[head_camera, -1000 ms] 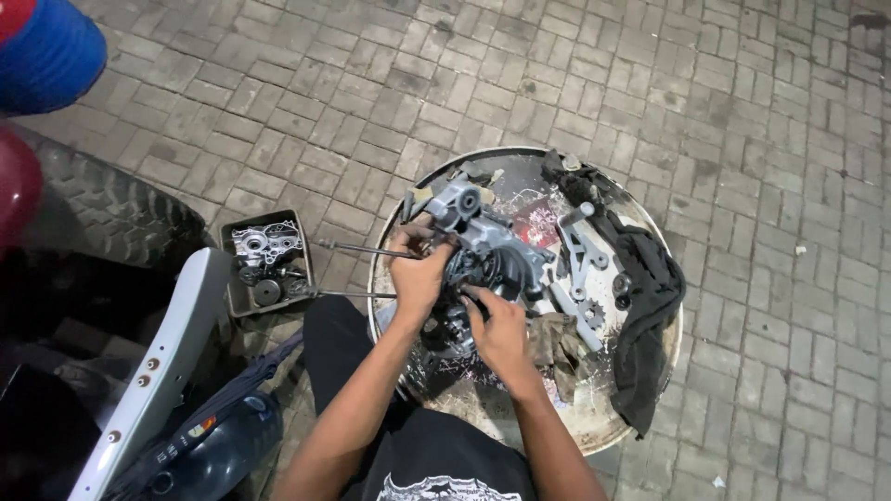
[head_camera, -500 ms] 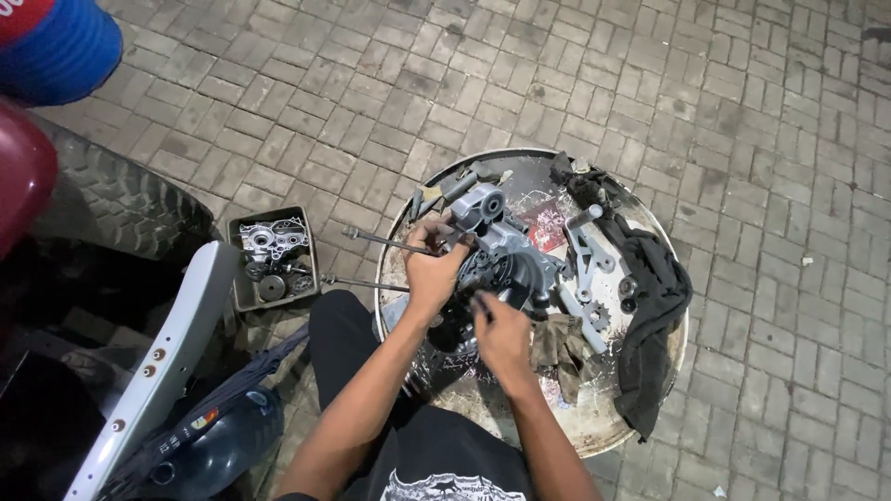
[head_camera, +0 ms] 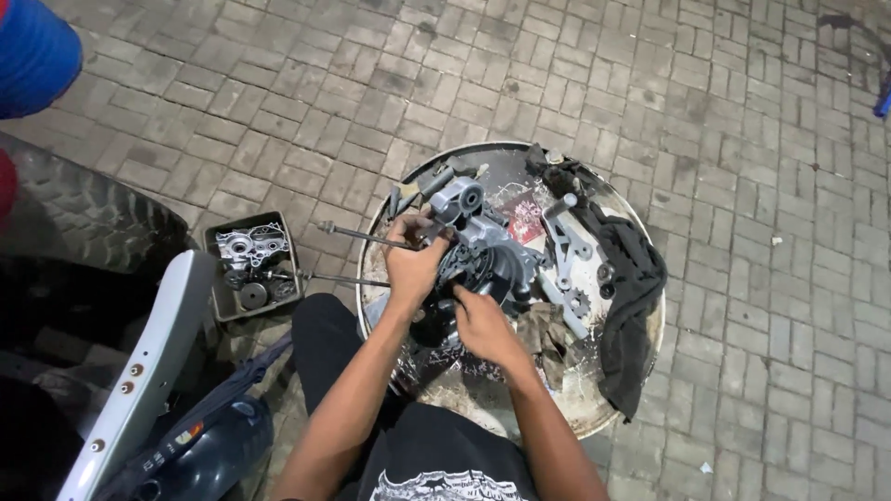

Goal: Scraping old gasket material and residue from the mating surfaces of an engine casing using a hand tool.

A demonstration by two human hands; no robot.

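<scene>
A grey metal engine case (head_camera: 483,243) with long studs sticking out to the left lies in a big round metal pan (head_camera: 608,417) on the brick paving. My left hand (head_camera: 415,264) grips the case's left side, by the studs. My right hand (head_camera: 478,320) presses on its dark lower front part. What the fingers close on there is hidden.
A black rag (head_camera: 631,297), a bracket (head_camera: 566,243) and a small sprocket (head_camera: 578,301) lie in the pan's right half. A small square tray (head_camera: 252,267) of engine parts sits left of it. A motorcycle tyre (head_camera: 83,218), grey fender (head_camera: 139,371) and blue helmet (head_camera: 209,455) fill the left.
My view has shifted slightly; both hands stay on the engine case, and the right hand has slid a little lower on its front.
</scene>
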